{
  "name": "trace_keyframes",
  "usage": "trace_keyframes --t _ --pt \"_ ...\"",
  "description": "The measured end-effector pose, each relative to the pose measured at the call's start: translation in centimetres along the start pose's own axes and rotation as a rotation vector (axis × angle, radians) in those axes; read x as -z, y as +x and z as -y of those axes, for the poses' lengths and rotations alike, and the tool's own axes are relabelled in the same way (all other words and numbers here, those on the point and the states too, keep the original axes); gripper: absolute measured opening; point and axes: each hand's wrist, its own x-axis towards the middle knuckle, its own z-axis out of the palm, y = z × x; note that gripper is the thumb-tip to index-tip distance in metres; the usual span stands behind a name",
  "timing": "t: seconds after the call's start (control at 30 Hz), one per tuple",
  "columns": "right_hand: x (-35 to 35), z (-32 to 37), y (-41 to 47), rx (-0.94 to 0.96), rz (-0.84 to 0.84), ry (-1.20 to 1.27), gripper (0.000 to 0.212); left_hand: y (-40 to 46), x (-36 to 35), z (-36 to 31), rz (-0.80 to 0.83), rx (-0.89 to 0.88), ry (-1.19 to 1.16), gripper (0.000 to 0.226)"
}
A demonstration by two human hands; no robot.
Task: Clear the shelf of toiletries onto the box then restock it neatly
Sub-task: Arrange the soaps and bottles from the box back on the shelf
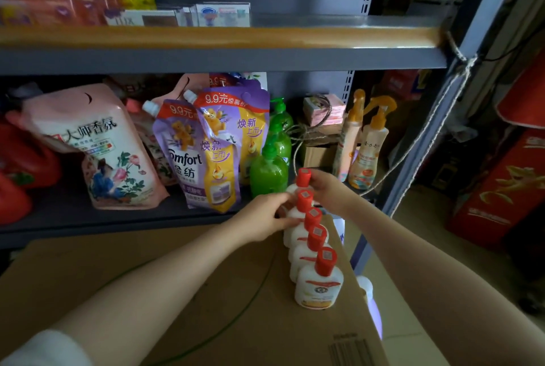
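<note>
Grey metal shelving [224, 60] fills my view, with a flat cardboard box [182, 292] lying in front of its lower shelf. Along the box's right edge I see a row of white bottles with red caps [312, 236], standing upright and touching one another, running from near me back toward the shelf. My left hand [262, 215] has its fingers [284, 197] curled round the second bottle from the far end, pinching it near the neck. My right hand [330, 190] grips the farthest bottle [303, 178] by its red cap, at the shelf's front edge.

Just behind the hands stand green pump bottles [269, 171]. Left of them are purple Comfort refill pouches [206, 153], then a large pink pouch [109, 147] leaning back, and red jugs [20, 171] at the far left. Right of the green bottles stand two orange-topped spray bottles [368, 147], with a small pink carton [323, 109] tied in twine behind. On the upper shelf lie soap boxes [221, 14] and orange packets [59, 5].
</note>
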Motion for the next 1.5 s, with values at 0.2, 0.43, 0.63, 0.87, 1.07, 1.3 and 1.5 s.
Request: trace_keyframes --t 0.2,0.43,0.63,0.87,1.07,1.3,1.5 --pt "3.7 0.9 -3.7 -0.145 -0.365 0.523 0.022 1.3 -0.5 0.4 0.044 0.047 -0.115 0.042" --pt "5.9 4.8 -7.0 -0.181 -0.375 0.969 0.020 1.1 -1.1 -0.5 -0.024 0.095 -0.289 0.026" --pt "7.0 12.2 -7.3 0.014 -0.263 0.861 0.027 -0.6 6.4 -5.1 -0.262 -0.057 -0.274 0.032" --pt "10.4 23.2 -5.1 0.376 -0.462 0.604 0.014 -2.1 15.9 -11.8 -0.614 -0.276 -0.203 0.031" --pt "12.1 27.7 2.1 0.341 -0.587 0.227 0.036 -0.3 22.5 -14.7 -0.784 -0.315 -0.194 0.032" --pt "11.3 27.1 7.8 0.096 -0.432 0.003 0.024 2.1 25.7 -14.8 -0.685 -0.246 -0.054 0.032" --pt "12.9 25.6 9.9 0.070 -0.364 -0.286 0.033 4.2 26.5 -13.2 -0.624 -0.173 -0.062 0.035"
